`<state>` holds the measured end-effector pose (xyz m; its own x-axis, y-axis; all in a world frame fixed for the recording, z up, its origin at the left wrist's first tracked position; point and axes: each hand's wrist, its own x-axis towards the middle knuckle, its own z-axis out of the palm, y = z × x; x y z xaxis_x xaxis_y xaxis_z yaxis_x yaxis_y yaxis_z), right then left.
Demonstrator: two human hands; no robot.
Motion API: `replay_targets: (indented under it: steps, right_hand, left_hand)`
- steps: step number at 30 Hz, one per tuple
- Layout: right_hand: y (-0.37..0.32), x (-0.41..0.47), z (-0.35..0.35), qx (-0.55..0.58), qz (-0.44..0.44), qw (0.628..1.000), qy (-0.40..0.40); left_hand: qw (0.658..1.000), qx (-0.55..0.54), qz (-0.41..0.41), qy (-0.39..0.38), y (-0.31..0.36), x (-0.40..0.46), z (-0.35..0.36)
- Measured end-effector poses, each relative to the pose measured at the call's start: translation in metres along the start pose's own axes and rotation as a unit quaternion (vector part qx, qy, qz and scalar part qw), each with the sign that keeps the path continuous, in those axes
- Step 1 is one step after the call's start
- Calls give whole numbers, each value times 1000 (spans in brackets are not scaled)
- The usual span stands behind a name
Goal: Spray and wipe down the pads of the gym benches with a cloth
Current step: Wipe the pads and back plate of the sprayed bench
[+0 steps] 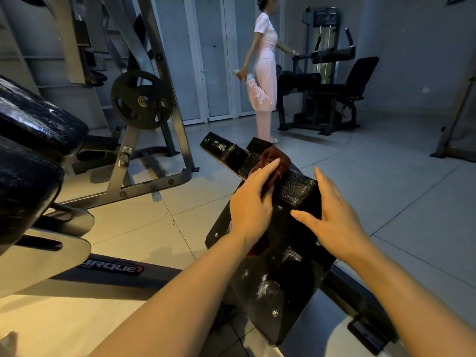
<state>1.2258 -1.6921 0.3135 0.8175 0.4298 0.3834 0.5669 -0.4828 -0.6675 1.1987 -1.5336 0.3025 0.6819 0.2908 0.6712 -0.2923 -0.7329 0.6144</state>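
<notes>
A black bench pad [296,188] with a cracked surface runs away from me in the middle of the view, its worn backing board [273,284] facing me. My left hand [251,204] presses a dark red cloth [277,161] onto the pad, fingers laid flat over it. Part of the cloth hangs below my wrist. My right hand [332,217] rests flat on the pad's near end, fingers straight and spread. No spray bottle is in view.
Two wet black pads [33,124] of a plate-loaded machine [143,97] stand at left. A person in pale clothes [264,70] stretches at the back beside a seated weight machine [332,81]. Tiled floor [386,176] lies open to the right.
</notes>
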Motion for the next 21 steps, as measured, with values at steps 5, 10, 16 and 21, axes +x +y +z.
replay_targets:
  steps: [5, 10, 16, 21]
  right_hand:
    - [0, 0, -5, -20, 0, 1000, -11]
    - [-13, -6, -10, 12, -99, 995, 1]
    - [-21, -4, -9, -21, -180, 981, 62]
    - [-26, -12, -3, -6, -174, 978, 114]
  left_hand:
    - [998, -13, 61, 3, 7, -23, -1]
    - [991, -109, 62, -55, 17, -17, -23]
    - [979, -188, -13, -78, 17, -22, -40]
    - [981, -158, -26, -110, 10, -26, -55]
